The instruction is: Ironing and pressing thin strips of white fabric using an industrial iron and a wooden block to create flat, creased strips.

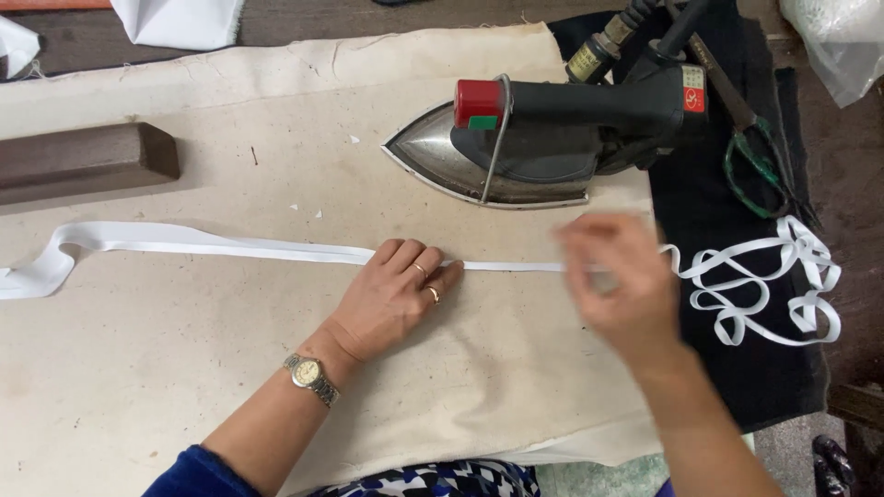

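Note:
A long white fabric strip (212, 245) lies flat across the beige padded ironing surface (166, 368). My left hand (396, 296) presses its fingertips on the strip near the middle, fingers apart. My right hand (619, 285) is blurred with motion over the strip further right, and its fingers seem to pinch the strip. Past it the strip falls into loose loops (764, 281) on a black cloth (737, 368). A steam iron (543, 138) with a black handle and a red knob rests just behind the strip.
A dark wooden block (83, 161) lies at the far left. Green-handled scissors (760, 161) rest on the black cloth at the right. White cloth (180, 20) and a clear plastic bag (838, 41) lie along the far edge.

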